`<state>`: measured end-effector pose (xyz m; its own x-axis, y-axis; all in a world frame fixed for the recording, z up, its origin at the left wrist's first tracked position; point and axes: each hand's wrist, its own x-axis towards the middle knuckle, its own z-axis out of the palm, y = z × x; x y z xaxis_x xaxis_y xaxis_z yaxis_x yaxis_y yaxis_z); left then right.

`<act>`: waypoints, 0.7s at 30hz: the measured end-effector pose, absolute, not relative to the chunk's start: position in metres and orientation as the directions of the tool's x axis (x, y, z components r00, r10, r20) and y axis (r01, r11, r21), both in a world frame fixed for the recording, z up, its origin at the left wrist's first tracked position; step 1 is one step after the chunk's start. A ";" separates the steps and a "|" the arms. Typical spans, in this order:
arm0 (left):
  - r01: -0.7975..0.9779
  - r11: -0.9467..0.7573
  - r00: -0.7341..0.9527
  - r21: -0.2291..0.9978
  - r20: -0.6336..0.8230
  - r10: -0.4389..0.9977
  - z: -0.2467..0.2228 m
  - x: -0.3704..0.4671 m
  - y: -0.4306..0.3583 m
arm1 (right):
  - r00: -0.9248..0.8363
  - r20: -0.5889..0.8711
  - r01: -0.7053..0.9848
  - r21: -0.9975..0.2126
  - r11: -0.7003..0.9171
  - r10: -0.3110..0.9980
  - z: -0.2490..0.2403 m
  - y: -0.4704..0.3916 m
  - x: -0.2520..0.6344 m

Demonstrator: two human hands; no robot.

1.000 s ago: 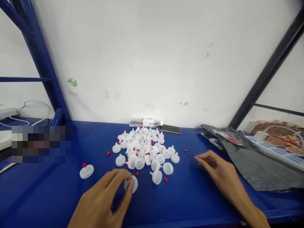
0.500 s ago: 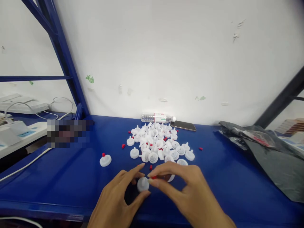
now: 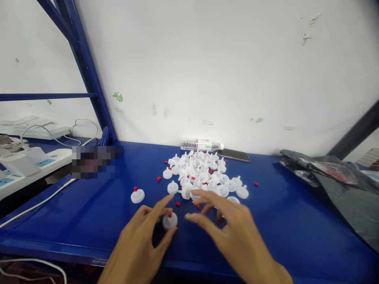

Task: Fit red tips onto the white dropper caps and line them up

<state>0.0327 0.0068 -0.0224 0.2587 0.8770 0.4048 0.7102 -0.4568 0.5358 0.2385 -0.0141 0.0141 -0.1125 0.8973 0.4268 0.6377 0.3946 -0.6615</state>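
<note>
My left hand (image 3: 142,238) is closed around a white spout cap (image 3: 169,223), thumb and fingers at its rim. A small red tip (image 3: 169,215) sits on top of its spout. My right hand (image 3: 227,227) is open just to the right, thumb and fingers apart with nothing between them. Beyond both hands lies a heap of white spout caps (image 3: 204,169) with small red tips among them. Loose red tips (image 3: 178,204) lie in front of the heap. Left of it stands another white spout cap (image 3: 137,196) with a red tip on.
A clear plastic bottle (image 3: 201,145) and a dark phone (image 3: 233,155) lie behind the heap on the blue table (image 3: 97,205). Dark plastic bags (image 3: 340,189) cover the right side. A white power strip (image 3: 44,161) with cables is at the left, beside a blue frame post (image 3: 89,71).
The red tip that was between my right fingers is now on the spout of the cap in my left hand. My right hand has opened and drawn away from it.
</note>
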 end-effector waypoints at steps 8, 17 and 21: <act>0.880 -0.158 0.006 0.449 0.321 0.947 -0.001 -0.020 0.039 | 0.055 0.437 0.851 -0.491 0.187 0.898 0.053 -0.014 0.322; 0.928 -0.263 0.039 0.264 0.634 0.772 0.005 0.005 0.016 | -0.043 0.257 0.948 -0.294 0.121 0.965 0.040 -0.011 0.310; 0.810 -0.563 0.306 0.165 0.701 0.644 -0.005 0.027 0.006 | -0.028 0.273 0.971 -0.223 0.092 0.962 0.034 -0.012 0.308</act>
<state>0.0271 0.0060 -0.0052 0.3057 0.6443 0.7011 0.8096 -0.5634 0.1648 0.3075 -0.0122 0.0341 -0.0282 0.9615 0.2733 0.9705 0.0918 -0.2228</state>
